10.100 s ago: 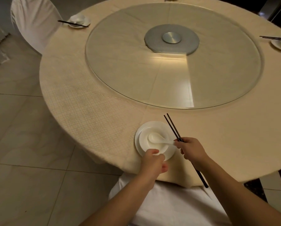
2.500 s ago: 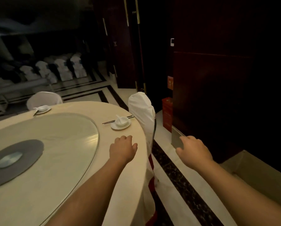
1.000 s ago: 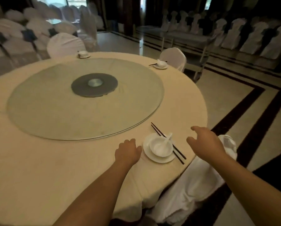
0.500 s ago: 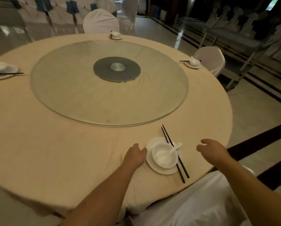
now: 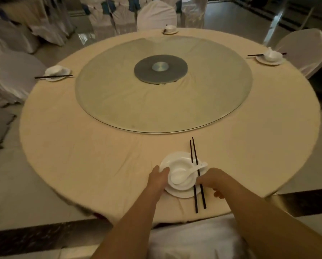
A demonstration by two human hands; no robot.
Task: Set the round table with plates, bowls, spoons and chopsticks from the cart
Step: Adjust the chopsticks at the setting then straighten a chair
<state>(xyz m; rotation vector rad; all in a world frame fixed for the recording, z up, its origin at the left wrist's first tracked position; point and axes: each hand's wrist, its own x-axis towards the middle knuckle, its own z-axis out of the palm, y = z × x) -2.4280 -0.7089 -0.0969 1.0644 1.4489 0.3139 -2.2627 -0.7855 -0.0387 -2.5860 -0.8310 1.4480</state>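
Note:
A white plate (image 5: 182, 193) lies at the near edge of the round table (image 5: 92, 156). On it stands a white bowl (image 5: 180, 166) with a white spoon (image 5: 180, 177) inside, handle pointing right. Two black chopsticks (image 5: 196, 174) lie across the plate's right side. My left hand (image 5: 158, 177) touches the left rim of the plate and bowl. My right hand (image 5: 215, 179) rests beside the chopsticks on the right, fingertips at them. Neither hand visibly holds anything.
Three more place settings sit at the left (image 5: 56, 71), far (image 5: 170, 29) and right (image 5: 269, 57) edges. A glass turntable (image 5: 119, 101) fills the table's middle. White-covered chairs (image 5: 14, 77) ring the table; one chair back (image 5: 194, 240) is right below my arms.
My view has swung to face the setting squarely. Both hands have closed in on it: the left now touches the plate and bowl, the right has come beside the chopsticks.

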